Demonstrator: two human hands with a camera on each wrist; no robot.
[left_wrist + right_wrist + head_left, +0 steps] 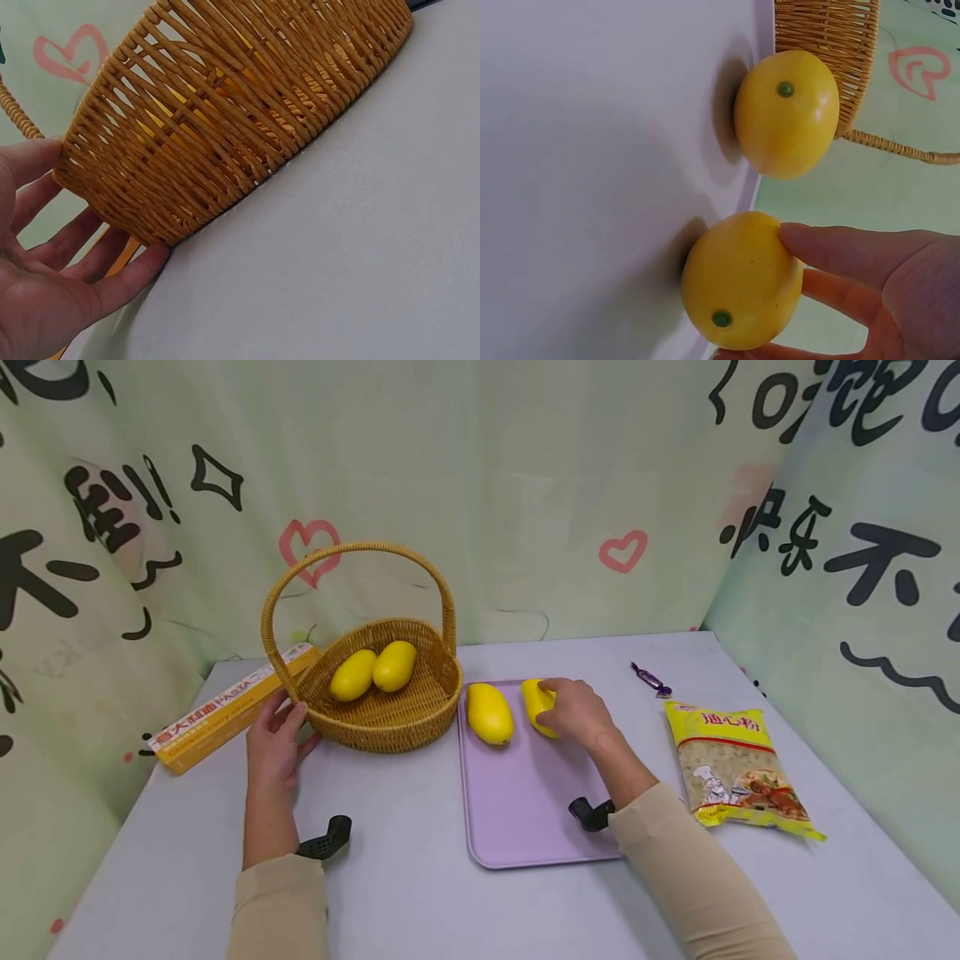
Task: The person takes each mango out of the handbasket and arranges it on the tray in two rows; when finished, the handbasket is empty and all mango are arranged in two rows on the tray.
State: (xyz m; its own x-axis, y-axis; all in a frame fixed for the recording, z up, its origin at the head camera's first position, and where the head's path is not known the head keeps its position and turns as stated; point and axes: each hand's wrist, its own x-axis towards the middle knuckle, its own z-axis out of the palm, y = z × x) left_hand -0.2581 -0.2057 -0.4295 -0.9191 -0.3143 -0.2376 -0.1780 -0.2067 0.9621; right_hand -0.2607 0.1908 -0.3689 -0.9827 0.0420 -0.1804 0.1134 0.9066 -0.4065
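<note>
Two smooth yellow mangoes with small green stem ends lie on the lilac tray. My right hand pinches the right mango between thumb and fingers. Beside it rests the left mango, untouched. A wicker basket with a tall handle stands left of the tray and holds two more yellow mangoes. My left hand grips the basket's left end. In the left wrist view, its fingers and thumb touch the woven wall between rim and base.
A long orange-yellow box lies behind and left of the basket. To the right of the tray are a yellow bag of pasta and a purple wrapped candy. Printed curtains stand behind the white table.
</note>
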